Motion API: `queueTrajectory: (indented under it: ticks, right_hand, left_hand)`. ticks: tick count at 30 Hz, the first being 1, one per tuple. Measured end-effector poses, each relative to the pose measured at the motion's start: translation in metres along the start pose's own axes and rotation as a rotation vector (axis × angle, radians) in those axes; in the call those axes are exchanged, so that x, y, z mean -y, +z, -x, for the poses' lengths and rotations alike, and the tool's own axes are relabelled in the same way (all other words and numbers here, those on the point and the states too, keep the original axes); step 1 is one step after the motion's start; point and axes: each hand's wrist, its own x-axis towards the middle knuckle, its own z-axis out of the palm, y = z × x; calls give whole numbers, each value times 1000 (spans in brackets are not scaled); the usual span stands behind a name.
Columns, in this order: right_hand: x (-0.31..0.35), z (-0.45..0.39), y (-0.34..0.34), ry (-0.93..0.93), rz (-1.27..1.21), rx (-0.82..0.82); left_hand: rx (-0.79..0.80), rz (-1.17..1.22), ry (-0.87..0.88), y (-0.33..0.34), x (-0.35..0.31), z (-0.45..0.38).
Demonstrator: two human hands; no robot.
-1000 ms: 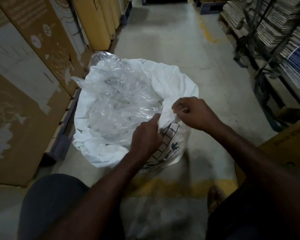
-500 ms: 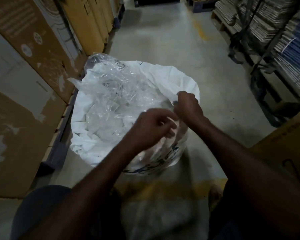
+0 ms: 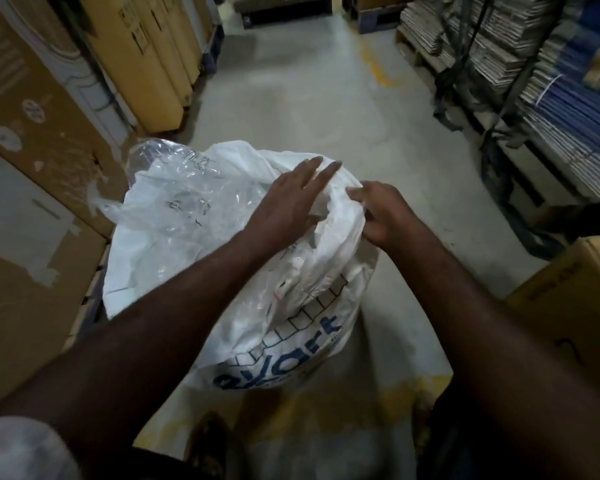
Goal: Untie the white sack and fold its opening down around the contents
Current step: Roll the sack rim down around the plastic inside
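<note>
Two hands work at the far right part of the white sack's [image 3: 309,327] opening, and the sack itself stands on the concrete floor [image 3: 326,98] directly in front of the person, beside the cardboard cartons [image 3: 32,140] on the left. No tie shows at the mouth, which lies open, with a clear plastic liner [image 3: 174,192] bulging up out of it. The left hand [image 3: 284,199] lies flat on the rolled rim [image 3: 343,216], fingers straight and spread, pressing the fabric rather than gripping it. The right hand [image 3: 381,216] has its grip closed on that rim, fingers and thumb curled round a bunched fold at the sack's right edge.

Judging from how the rim is rolled on this side only, the folding down looks partly done, with the left and far edges yet to be turned. The near side of the rim is hidden under the forearms, so its state cannot be told.

Several things could spoil the fold from here. Slack fabric may spring back up if the pinching hand lets go before the roll is pressed flat. The liner could be caught inside the cuff and dragged down with it, or tear where it is stretched. A hard pull on one side might also tip the sack towards the person, since it stands unsupported on the right.
</note>
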Motion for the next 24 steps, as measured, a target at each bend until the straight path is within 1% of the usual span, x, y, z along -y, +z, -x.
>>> queueTrajectory:
  ticks: [1, 2, 3, 5, 6, 7, 8, 9, 10, 12, 14, 15, 17, 19, 20, 21, 23, 24]
  right_hand:
    - [1, 0, -1, 2, 58, -7]
    - [2, -2, -3, -42, 166, -49]
    - [2, -1, -5, -133, 370, -115]
    - [1, 4, -12, -383, 923, -201]
    - [0, 10, -13, -532, 1150, -223]
    - [0, 19, -10, -690, 1283, -240]
    - [1, 29, -5, -838, 1316, -245]
    - [-1, 36, 2, -942, 1311, -235]
    - [-7, 38, 10, -994, 1317, -212]
    - [-23, 41, 24, -989, 1373, -205]
    - [-42, 36, 25, -911, 1408, -210]
    - [-48, 33, 22, -863, 1411, -227]
    - [-52, 23, 15, -804, 1447, -253]
    - [-47, 16, 14, -715, 1394, -227]
    - [-44, 12, 14, -636, 1340, -214]
    - [-39, 11, 13, -564, 1222, -221]
    - [-25, 2, 8, -378, 812, -290]
    - [-18, -6, 2, -300, 654, -304]
  left_hand:
    - [-27, -4, -22, 6, -5, -2]
    - [-69, -8, -28, 12, -6, -6]
    - [-116, -18, -19, 15, -7, -9]
    - [-176, -30, -2, 21, -6, -15]
    - [-185, -25, 5, 22, -5, -18]
    - [-182, -11, 10, 21, -5, -23]
    - [-181, 8, 25, 19, -5, -28]
    - [-176, 36, 37, 17, -5, -33]
    - [-170, 72, 44, 16, -4, -39]
    - [-127, 79, 23, 14, 0, -50]
    - [-65, 26, -15, 16, 7, -58]
    - [-48, 20, -7, 16, 10, -60]
    - [-31, 33, 56, 15, 20, -62]
    - [-21, 46, 148, 15, 34, -62]
    - [-16, 35, 200, 16, 41, -59]
    - [-4, 11, 249, 17, 47, -56]
    - [15, -24, 310, 18, 59, -52]
    - [8, -12, 312, 18, 61, -51]
